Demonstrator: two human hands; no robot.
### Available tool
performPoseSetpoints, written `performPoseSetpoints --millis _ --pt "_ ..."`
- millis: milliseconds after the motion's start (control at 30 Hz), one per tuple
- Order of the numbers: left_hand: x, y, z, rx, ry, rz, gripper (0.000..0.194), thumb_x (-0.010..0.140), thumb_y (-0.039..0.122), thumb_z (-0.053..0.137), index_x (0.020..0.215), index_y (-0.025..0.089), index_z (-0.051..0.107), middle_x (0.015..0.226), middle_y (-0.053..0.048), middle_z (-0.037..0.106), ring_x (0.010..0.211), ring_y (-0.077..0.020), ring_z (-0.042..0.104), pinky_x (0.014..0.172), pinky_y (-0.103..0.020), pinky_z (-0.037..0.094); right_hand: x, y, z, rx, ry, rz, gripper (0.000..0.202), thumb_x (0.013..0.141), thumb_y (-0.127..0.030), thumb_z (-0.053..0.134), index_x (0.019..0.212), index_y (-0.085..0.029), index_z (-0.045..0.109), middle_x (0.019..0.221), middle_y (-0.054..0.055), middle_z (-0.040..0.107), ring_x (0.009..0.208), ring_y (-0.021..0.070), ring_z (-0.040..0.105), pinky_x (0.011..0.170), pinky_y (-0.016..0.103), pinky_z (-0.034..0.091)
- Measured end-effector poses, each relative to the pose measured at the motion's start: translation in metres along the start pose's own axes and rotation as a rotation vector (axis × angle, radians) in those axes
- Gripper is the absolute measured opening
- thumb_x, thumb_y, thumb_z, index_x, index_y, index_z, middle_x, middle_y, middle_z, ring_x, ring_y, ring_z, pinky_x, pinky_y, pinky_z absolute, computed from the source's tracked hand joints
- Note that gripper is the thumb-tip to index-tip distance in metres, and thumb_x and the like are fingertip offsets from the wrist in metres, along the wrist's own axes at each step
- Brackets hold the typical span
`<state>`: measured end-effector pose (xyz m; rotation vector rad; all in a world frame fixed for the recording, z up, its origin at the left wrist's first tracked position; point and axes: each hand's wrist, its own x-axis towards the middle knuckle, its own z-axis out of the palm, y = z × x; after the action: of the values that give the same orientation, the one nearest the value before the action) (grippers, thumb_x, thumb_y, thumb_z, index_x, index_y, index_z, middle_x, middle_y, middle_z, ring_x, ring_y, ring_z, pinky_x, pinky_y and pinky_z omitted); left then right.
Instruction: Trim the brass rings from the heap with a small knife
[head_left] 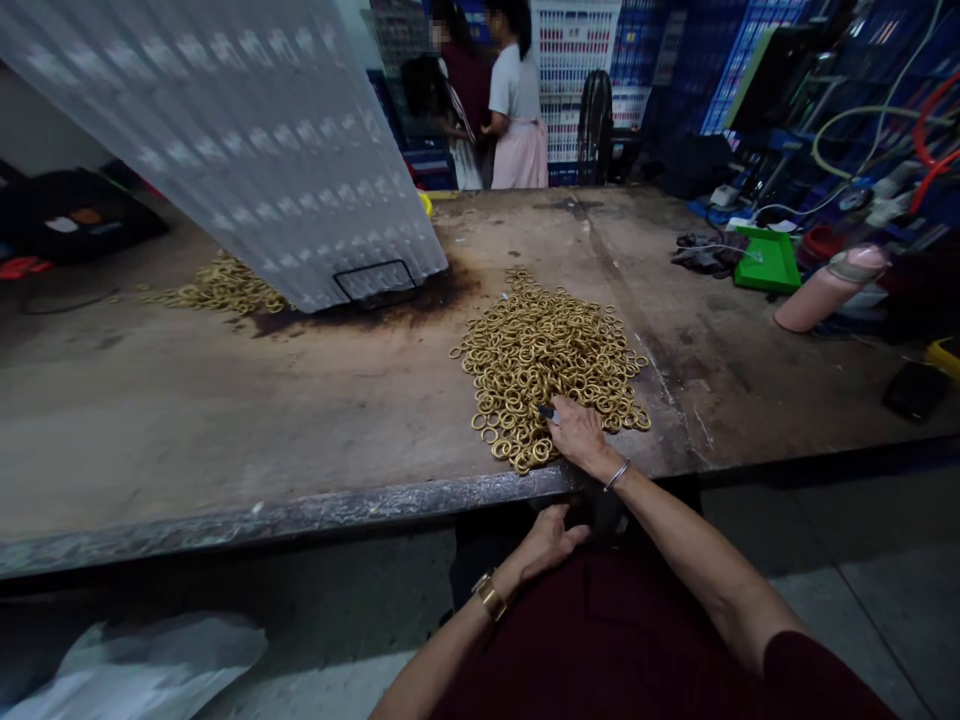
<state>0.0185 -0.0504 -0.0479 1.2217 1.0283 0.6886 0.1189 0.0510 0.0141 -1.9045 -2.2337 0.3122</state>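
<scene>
A heap of small gold-coloured metal rings (547,340) lies on the worn wooden table (337,400), reaching close to its front edge. At the heap's near right side, my right hand (579,432) is closed on a black-and-grey marker pen (549,413). The marker's dark end points left over the rings. Below the table edge, in front of my body, my left hand (549,542) has its thumb and forefinger apart, and I see nothing held in it. Its other fingers are partly hidden.
A tall stack of translucent ribbed plastic (300,170) stands on the table, with more rings (225,285) behind it. Toward the right are a pink bottle (829,290), a green tray (766,260) and a machine with hoses. Two people stand beyond the table near crates (574,60).
</scene>
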Motion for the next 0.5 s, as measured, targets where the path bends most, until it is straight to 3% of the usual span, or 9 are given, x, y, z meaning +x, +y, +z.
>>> performPoseSetpoints --millis 133,233,367,500 --pt "-0.008 0.015 -0.005 0.052 -0.100 -0.021 0.026 0.069 0.025 0.062 0.093 0.017 0.068 0.092 -0.006 0.069 0.087 -0.0227 0.061 0.077 -0.033 0.047 0.006 -0.003 -0.002 -0.033 -0.024 0.017 0.021 0.085 -0.020 0.042 0.097 -0.021 0.060 0.095 0.008 0.068 0.082 0.0189 0.062 0.066 0.027 0.036" --pt "-0.011 0.028 -0.010 -0.029 -0.100 -0.021 0.022 0.074 0.031 0.060 0.088 0.016 0.066 0.081 -0.005 0.066 0.075 -0.0176 0.061 0.068 -0.029 0.048 0.009 0.001 0.000 -0.008 0.010 0.011 0.020 0.084 -0.021 0.044 0.093 -0.022 0.062 0.090 0.006 0.069 0.078 0.0181 0.062 0.063 0.026 0.034" --pt "-0.008 0.046 -0.016 -0.231 0.202 -0.020 0.029 0.073 0.041 0.061 0.086 0.015 0.058 0.067 -0.001 0.059 0.056 -0.0119 0.056 0.048 -0.021 0.044 0.005 0.012 0.006 0.067 0.087 -0.010 0.018 0.083 -0.024 0.045 0.088 -0.022 0.063 0.085 0.004 0.069 0.075 0.0165 0.061 0.062 0.025 0.033" --pt "0.006 0.061 -0.024 -0.291 0.467 0.025 0.040 0.071 0.044 0.062 0.098 0.018 0.049 0.059 0.006 0.053 0.045 -0.0081 0.050 0.040 -0.017 0.038 -0.007 0.023 0.012 0.188 0.160 -0.066 0.018 0.083 -0.024 0.047 0.088 -0.021 0.064 0.082 0.004 0.068 0.076 0.0157 0.060 0.066 0.023 0.035"
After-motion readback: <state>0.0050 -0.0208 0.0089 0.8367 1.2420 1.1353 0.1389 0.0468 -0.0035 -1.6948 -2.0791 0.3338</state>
